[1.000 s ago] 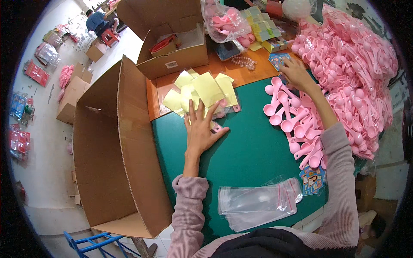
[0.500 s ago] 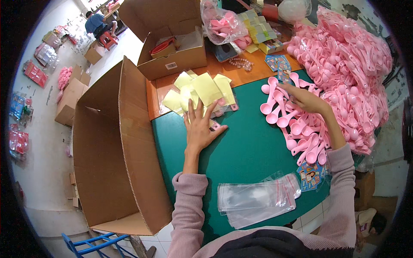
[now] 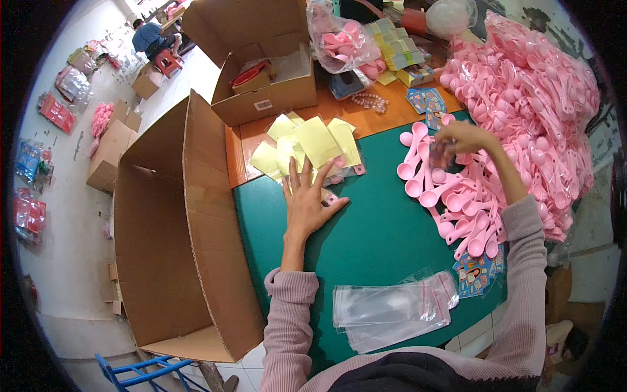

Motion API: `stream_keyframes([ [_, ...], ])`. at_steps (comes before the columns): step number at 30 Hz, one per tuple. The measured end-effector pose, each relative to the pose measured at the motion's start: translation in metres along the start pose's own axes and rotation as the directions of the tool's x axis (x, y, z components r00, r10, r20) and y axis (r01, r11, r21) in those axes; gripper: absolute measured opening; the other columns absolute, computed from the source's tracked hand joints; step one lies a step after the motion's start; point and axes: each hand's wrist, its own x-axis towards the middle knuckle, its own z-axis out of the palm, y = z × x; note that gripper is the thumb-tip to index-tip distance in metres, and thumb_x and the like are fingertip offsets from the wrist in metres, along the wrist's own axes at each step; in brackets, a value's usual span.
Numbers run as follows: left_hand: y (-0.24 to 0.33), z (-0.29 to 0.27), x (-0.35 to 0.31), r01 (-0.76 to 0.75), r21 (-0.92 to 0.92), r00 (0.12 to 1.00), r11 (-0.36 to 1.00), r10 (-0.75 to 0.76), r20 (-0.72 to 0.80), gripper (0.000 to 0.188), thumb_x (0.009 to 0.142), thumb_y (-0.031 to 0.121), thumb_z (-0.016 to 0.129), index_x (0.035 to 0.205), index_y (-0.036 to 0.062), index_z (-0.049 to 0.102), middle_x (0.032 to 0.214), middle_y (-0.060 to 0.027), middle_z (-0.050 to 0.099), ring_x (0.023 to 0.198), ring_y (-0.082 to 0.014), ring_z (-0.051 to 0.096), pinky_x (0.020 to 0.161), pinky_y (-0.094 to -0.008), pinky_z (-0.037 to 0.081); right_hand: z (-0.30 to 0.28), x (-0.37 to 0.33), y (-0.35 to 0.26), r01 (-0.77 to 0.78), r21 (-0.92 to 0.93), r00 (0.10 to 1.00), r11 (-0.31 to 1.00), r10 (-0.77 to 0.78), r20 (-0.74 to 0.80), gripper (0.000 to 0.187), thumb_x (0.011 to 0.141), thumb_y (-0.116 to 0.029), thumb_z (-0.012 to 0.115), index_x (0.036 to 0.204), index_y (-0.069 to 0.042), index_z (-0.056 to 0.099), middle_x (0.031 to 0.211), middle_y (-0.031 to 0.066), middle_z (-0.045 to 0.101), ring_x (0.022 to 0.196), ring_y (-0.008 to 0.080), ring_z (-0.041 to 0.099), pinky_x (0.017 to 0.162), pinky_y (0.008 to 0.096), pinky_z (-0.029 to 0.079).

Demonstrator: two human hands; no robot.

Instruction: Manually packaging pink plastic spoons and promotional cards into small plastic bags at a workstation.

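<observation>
Hands at the green tabletop (image 3: 372,222), which we read as a clock face with twelve at its far edge. At ten o'clock we see the left hand (image 3: 305,206), palm down with fingers spread, its fingertips resting on yellow-carded packets (image 3: 320,142) heaped at eleven. At two, the right hand (image 3: 462,138) bends its fingers over loose pink spoons (image 3: 454,201), which lie between two and three; its fingertips blur, and we cannot tell how far they are parted or whether they hold anything. Farther out at two we find a bulging clear bag (image 3: 535,117) of similar spoons. We note blue cards (image 3: 475,274) at four, clear sleeves (image 3: 385,308) at five, and a large brown carton (image 3: 225,228) at nine.
</observation>
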Motion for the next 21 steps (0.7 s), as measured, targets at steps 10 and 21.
stream_keyframes([
  [10,0.000,0.000,0.001,0.001,-0.014,1.000,1.000,-0.001,-0.005,0.078,0.065,0.055,0.068,0.133,0.0309,0.038,0.142,-0.0169,0.025,0.136,-0.0358,0.004,0.102,-0.0606,0.014,-0.036,0.052,0.042,-0.138,-0.520,0.985,0.843,0.063,-0.160,0.036,0.063,0.000,0.064,0.096,-0.009,0.054,0.113,0.0036,0.050,0.117,0.0250,0.039,0.090,0.0452,0.034],
  [21,0.004,-0.002,-0.001,-0.023,-0.004,0.999,1.000,0.022,-0.034,0.078,0.065,0.055,0.067,0.134,0.0313,0.037,0.140,-0.0182,0.027,0.135,-0.0358,0.007,0.102,-0.0578,0.016,-0.026,0.029,0.090,-0.074,-0.343,0.859,0.936,-0.115,-0.499,0.032,0.058,-0.003,0.070,0.084,-0.008,0.052,0.081,0.0076,0.055,0.080,0.0301,0.052,0.068,0.0402,0.041],
])
